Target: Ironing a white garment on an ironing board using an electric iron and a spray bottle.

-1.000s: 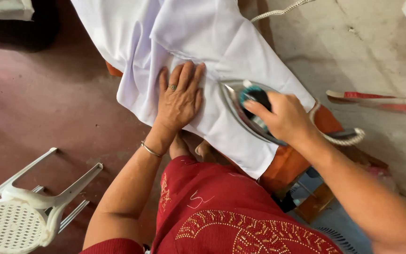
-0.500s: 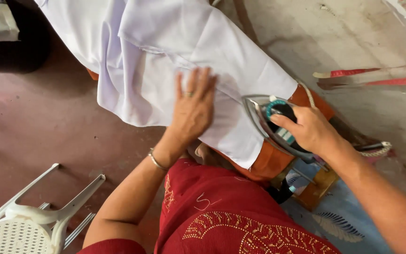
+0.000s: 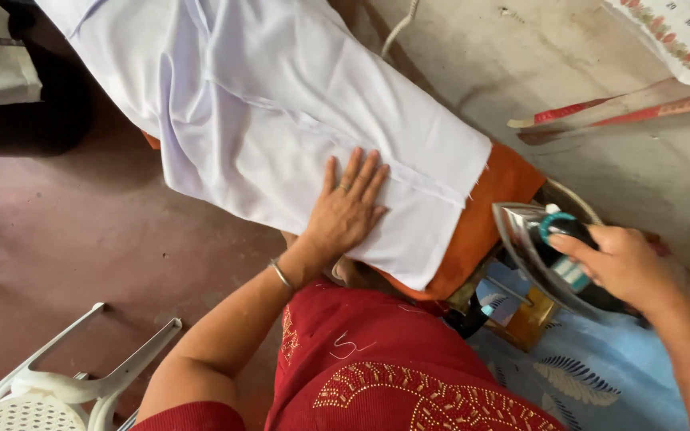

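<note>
The iron [image 3: 549, 255] had come off the white cloth [image 3: 281, 128]: 1 second earlier it sat on the fabric beside the pressing hand, and now it hung past the end of the padded board, over the blue patterned sheet [image 3: 600, 375] and clear of the orange cover [image 3: 497, 207]. The right hand [image 3: 616, 263] had its grip clamped around the iron's dark handle, soleplate tilted and facing left toward the board. The left hand [image 3: 349, 211] lay flat on the cloth near its hemmed edge, fingers spread, grip apart, holding nothing but pinning the fabric down. That left the cloth free of heat and held in place at its near end only.

The hem ran along the board's right end, with a strip of orange cover bare beyond it. To the left the cloth draped over the board's side toward the reddish floor [image 3: 81, 255], where a white plastic chair [image 3: 57, 383] stood well apart. On the right, the wall [image 3: 600, 175] stood near.
</note>
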